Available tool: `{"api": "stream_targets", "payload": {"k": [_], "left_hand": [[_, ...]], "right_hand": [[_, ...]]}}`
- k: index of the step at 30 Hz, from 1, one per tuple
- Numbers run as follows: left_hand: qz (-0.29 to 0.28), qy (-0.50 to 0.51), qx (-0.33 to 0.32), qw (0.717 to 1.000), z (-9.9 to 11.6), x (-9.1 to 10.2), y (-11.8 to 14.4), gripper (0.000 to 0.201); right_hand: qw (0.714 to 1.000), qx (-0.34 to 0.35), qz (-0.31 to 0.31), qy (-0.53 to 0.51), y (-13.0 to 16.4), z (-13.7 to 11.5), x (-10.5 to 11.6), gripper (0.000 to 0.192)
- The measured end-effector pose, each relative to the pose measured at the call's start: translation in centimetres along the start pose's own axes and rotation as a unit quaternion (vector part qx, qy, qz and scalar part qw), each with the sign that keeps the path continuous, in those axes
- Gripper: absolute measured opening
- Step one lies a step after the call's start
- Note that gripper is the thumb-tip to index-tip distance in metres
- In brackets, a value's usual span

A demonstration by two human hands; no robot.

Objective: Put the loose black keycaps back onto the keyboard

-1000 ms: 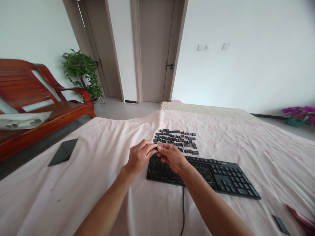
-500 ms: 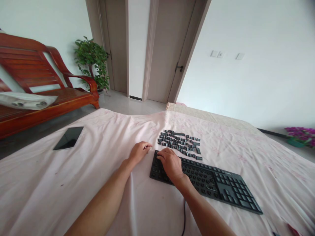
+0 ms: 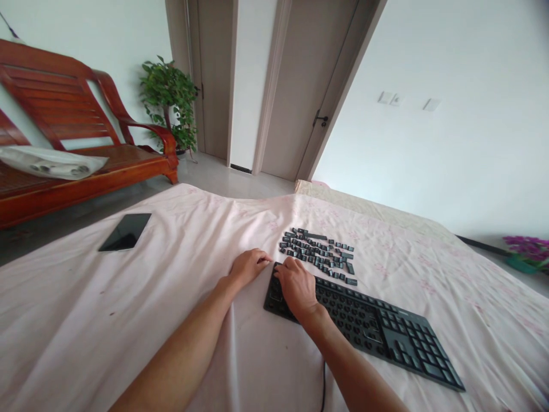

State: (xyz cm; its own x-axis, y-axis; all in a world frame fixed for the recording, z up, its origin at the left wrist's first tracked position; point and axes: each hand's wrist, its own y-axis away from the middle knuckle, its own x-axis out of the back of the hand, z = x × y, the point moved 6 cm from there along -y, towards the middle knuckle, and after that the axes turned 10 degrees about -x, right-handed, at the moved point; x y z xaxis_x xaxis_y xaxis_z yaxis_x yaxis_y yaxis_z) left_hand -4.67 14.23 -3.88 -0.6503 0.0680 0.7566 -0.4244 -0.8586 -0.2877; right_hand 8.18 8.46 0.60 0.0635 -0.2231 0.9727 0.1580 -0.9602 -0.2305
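A black keyboard [image 3: 355, 315] lies slanted on the pink cloth [image 3: 167, 297]. Many keycaps are off its main block, where bare switches show, while the top row and number pad still carry caps. Over the keyboard's left end, my right hand [image 3: 297, 286] bends down with its fingers closed at the top left corner; what they pinch is hidden. My left hand [image 3: 251, 266] rests just left of that corner, fingers curled together, fingertips close to the keyboard's edge. Whether it holds something small cannot be made out. Loose black keycaps [image 3: 317, 252] lie in rough rows beyond the keyboard.
A dark-screened tablet or phone [image 3: 126, 232] lies on the cloth at left. A black cable [image 3: 323, 383] runs toward me from under my right forearm. Past the cloth stand a wooden bench [image 3: 86, 129], a leafy plant [image 3: 169, 97] and purple flowers [image 3: 527, 249].
My left hand has shifted slightly right, closer to the keyboard's corner and my right hand. My right hand stays at the keyboard's left end. The whole view has tilted a little.
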Motion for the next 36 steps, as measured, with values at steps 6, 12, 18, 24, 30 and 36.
{"api": "stream_targets", "payload": {"k": [6,12,18,24,30,36], "left_hand": [[-0.014,-0.009,-0.016,1.0,0.2,-0.2,0.0,0.026],[-0.04,-0.011,-0.036,0.998,0.7,-0.3,0.0,0.03],[-0.046,-0.015,-0.036,0.998,0.7,-0.4,0.0,0.032],[-0.044,-0.017,-0.034,0.998,0.8,-0.3,0.1,0.032],[-0.044,-0.023,-0.033,0.998,1.1,-0.2,0.1,0.033],[-0.038,-0.013,-0.043,0.998,1.1,-0.3,0.2,0.035]], "right_hand": [[0.998,0.017,-0.005,0.062,-0.3,-1.1,0.0,0.019],[0.998,0.003,-0.021,0.056,-0.6,-0.8,-0.1,0.02],[0.997,0.014,-0.026,0.07,-0.4,-0.9,-0.6,0.021],[0.995,0.029,-0.034,0.093,0.0,-1.5,-0.5,0.024],[0.993,0.049,-0.026,0.104,1.1,-2.2,-0.1,0.029],[0.991,0.067,-0.028,0.114,1.8,-2.9,0.4,0.031]]}}
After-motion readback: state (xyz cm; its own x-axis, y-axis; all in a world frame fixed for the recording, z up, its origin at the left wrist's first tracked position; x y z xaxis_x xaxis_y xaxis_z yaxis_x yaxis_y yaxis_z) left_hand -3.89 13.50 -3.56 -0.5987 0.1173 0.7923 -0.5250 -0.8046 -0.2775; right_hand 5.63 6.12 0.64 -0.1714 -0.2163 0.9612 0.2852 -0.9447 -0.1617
